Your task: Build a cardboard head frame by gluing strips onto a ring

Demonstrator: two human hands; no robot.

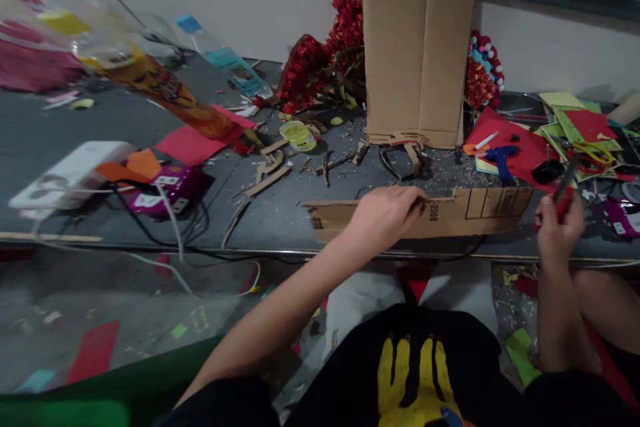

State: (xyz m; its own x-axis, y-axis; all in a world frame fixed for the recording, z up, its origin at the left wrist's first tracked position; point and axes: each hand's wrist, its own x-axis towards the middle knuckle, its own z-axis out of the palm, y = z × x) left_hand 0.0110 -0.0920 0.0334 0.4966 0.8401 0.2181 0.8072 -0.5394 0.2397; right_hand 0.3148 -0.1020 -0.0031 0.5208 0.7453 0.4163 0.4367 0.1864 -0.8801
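My left hand (387, 210) is over a flat strip of cardboard (480, 213) at the table's front edge. Its fingers are curled closed at the strip's upper edge, near the printed "2008". To the right of the strip, my right hand (563, 227) is raised and wrapped round a red-handled utility knife (564, 197), its dark blade pointing up and away. The knife is apart from the cardboard. Behind the strip, a black-handled tool (400, 163) lies among cardboard scraps (270, 180).
A tall cardboard panel (420, 47) stands at the back. Bottles (170, 90), a yellow tub (299, 136), a power strip (70, 173) and a purple device (167, 190) with cables are left. A blue glue gun (501, 159), coloured paper (510, 133) and scissors (593, 153) lie right.
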